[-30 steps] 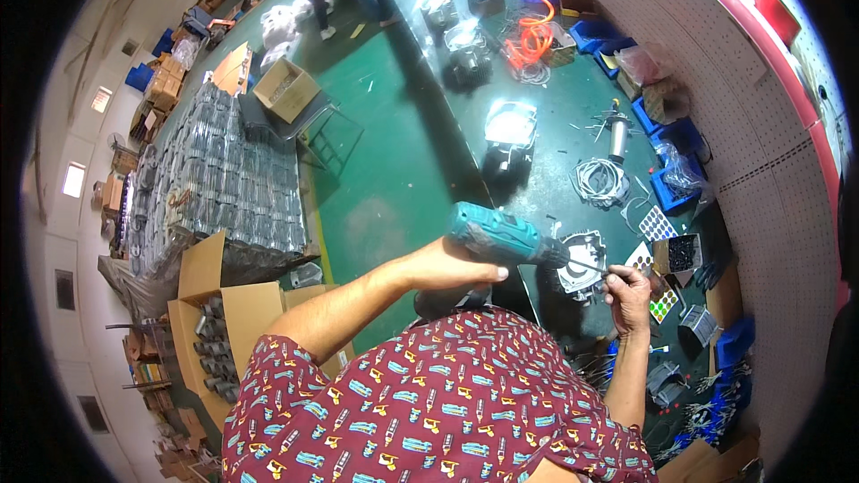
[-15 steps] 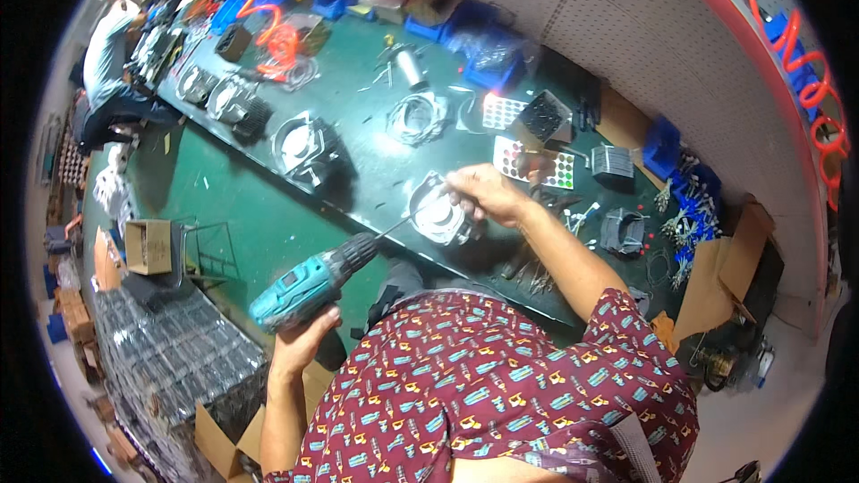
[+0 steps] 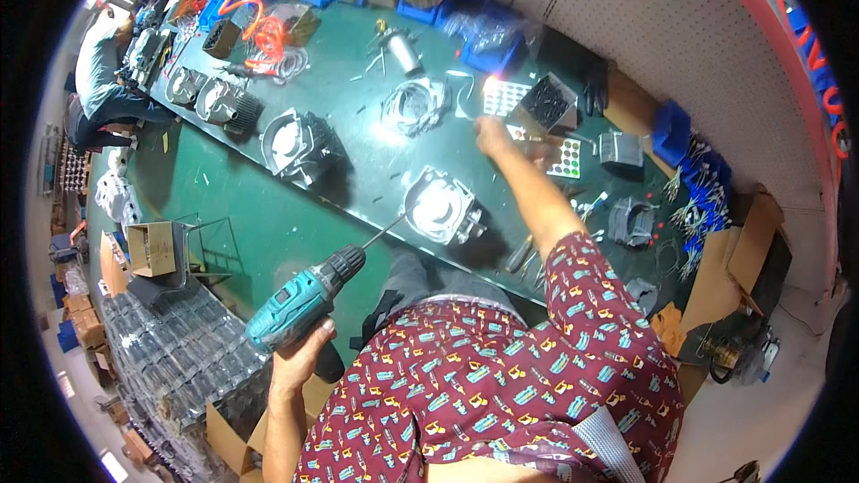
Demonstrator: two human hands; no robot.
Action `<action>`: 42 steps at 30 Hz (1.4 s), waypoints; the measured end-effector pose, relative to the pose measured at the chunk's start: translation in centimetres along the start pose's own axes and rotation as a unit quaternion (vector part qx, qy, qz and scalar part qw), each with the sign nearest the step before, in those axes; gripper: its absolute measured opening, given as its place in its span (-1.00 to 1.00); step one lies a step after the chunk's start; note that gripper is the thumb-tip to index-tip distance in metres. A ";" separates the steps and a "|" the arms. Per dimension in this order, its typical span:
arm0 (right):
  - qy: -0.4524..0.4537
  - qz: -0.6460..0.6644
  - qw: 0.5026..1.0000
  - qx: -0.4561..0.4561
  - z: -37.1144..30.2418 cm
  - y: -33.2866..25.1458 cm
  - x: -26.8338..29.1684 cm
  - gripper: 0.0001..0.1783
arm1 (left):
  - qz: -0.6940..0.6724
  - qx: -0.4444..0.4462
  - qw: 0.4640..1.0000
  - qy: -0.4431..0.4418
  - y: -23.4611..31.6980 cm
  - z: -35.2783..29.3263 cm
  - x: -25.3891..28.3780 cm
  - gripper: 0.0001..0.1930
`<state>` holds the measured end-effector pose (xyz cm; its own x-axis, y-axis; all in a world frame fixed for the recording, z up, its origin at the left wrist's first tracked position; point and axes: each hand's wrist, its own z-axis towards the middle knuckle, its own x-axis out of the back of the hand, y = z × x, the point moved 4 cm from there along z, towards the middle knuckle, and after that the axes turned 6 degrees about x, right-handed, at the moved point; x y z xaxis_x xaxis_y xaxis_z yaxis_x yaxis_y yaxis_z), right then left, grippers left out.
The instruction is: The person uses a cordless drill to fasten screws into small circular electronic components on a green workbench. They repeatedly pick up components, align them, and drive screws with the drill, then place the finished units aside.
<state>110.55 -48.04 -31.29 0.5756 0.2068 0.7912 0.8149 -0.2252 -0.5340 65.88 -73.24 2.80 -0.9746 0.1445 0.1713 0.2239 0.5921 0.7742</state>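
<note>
The left hand [image 3: 306, 349] grips a teal-and-black drill [image 3: 298, 301] (long, thin bit [image 3: 384, 231]); whether the right hand's [image 3: 489, 136] fingers close, I cannot tell.

Worn on the head, the left fisheye camera is looking down over the nearby patterned shirt [image 3: 488, 385] and facing the green workbench [image 3: 369, 170] (straight edges are bowing toward the rim) and perforated wall [image 3: 644, 45] beyond.

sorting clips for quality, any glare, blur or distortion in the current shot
Head view: glare whitens the green bench beside the coiled cable, shadow falls right of the finned housing; head view: the perforated wall curves with fisheye distortion; head view: teal drill fairly sharp, right hand seems softer.
</note>
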 end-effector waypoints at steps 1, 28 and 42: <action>0.004 0.007 1.000 0.000 -0.1 0.2 0.2 -0.69 | 0.017 0.002 1.000 0.004 -0.4 0.0 0.1 -0.76; -0.106 -0.002 0.857 0.504 -17.1 -18.7 6.9 -0.13 | 0.341 -0.093 0.928 -0.114 12.8 3.2 -4.1 -0.70; -0.117 -0.002 0.861 0.495 -17.1 -18.6 7.2 -0.12 | 0.508 -0.086 0.852 -0.096 14.1 3.3 -6.4 -0.66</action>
<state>98.36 -58.68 -10.57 0.4768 0.4176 0.7735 0.4085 0.6739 -0.6157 75.32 -63.21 10.57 -0.2564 0.6498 0.7155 0.9294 -0.0377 0.3673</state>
